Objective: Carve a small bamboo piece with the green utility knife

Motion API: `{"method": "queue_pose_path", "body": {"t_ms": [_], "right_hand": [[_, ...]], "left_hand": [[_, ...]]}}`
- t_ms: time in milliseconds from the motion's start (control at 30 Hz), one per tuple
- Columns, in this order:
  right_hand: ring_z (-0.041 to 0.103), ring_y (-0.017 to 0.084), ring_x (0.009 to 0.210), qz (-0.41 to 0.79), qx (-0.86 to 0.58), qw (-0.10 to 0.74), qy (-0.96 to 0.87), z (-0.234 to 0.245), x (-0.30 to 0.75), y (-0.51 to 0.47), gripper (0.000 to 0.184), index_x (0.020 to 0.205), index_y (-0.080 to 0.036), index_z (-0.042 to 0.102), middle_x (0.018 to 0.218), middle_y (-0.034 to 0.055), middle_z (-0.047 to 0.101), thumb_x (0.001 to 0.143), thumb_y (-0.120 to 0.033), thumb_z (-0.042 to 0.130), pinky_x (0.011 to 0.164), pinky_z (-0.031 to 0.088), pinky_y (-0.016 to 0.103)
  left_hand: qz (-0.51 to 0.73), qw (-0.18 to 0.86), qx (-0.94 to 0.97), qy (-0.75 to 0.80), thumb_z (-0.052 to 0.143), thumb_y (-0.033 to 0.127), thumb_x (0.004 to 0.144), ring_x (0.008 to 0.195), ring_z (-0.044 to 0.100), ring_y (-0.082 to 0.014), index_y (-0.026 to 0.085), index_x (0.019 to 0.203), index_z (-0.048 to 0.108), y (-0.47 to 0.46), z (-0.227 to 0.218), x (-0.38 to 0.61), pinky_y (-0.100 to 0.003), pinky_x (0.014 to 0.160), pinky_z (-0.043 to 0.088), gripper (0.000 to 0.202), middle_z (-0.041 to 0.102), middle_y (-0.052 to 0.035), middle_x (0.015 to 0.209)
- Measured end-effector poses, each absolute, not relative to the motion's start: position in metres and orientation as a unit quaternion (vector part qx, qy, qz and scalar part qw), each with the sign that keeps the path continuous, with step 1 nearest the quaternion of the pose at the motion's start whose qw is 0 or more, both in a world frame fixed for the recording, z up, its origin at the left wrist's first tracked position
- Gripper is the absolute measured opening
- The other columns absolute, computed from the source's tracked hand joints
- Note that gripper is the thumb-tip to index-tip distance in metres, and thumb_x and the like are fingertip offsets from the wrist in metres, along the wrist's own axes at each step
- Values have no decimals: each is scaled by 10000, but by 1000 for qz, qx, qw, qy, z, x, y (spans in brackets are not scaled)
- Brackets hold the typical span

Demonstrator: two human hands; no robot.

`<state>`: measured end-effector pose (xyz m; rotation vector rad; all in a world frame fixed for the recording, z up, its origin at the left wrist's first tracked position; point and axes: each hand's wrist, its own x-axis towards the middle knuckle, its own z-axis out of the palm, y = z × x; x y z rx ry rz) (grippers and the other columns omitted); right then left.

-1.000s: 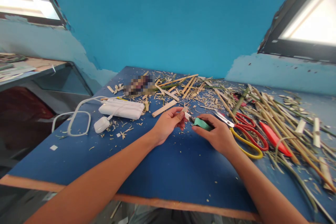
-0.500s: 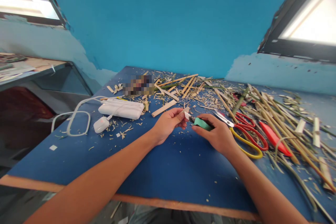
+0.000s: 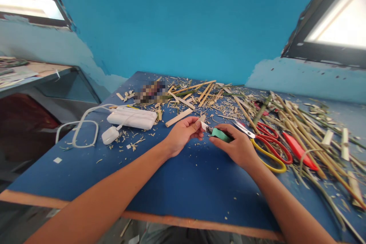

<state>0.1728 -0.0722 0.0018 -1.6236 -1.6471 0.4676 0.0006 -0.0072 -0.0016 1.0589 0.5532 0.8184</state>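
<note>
Over the middle of the blue table, my left hand (image 3: 183, 133) pinches a small pale piece of bamboo (image 3: 203, 118) between thumb and fingers. My right hand (image 3: 236, 143) is wrapped round the green handle of a cutter knife (image 3: 219, 134). The knife's blade points left and meets, or nearly meets, the piece at my left fingertips; actual contact I cannot make out. Just right of my right hand lie scissors with red handles (image 3: 273, 141) and a yellow handle loop (image 3: 270, 162).
Bamboo strips (image 3: 207, 93) and shavings litter the back of the blue table (image 3: 183, 194). More sticks (image 3: 309, 133) and a red pointed object (image 3: 300, 150) lie at right. A white power bank-like block (image 3: 133, 118), a white adapter (image 3: 110, 135) and a looped cable (image 3: 76, 133) sit left.
My hands and the knife stay almost in place. The bamboo piece shows slightly higher at my left fingertips.
</note>
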Motion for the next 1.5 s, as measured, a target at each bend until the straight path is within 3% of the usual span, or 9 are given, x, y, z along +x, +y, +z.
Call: {"method": "queue_pose_path", "body": {"t_ms": [567,1167,1500], "right_hand": [[597,219,829,185,-639,378,-644,1,172,-74,385,954,-220,598,880,32,663,683,-494,611,743,448,341],[597,212,820,195,-639,382,-639,2,171,-74,382,949,-218,600,885,33,666,680,-489,617,718,454,327],[603,225,828,190,-635,379,-646,2,171,-75,382,948,-221,601,885,36,667,686,-498,610,719,458,337]], "left_hand": [[401,681,546,278,616,360,752,623,560,-111,136,819,516,-8,-5,2,-282,667,452,253,584,-2,681],[412,630,587,299,580,326,784,608,547,-99,135,815,536,-9,-2,2,-246,643,433,199,586,6,654],[409,662,553,298,586,395,763,619,559,-114,144,816,535,-6,-5,2,-285,670,464,261,571,5,654]]}}
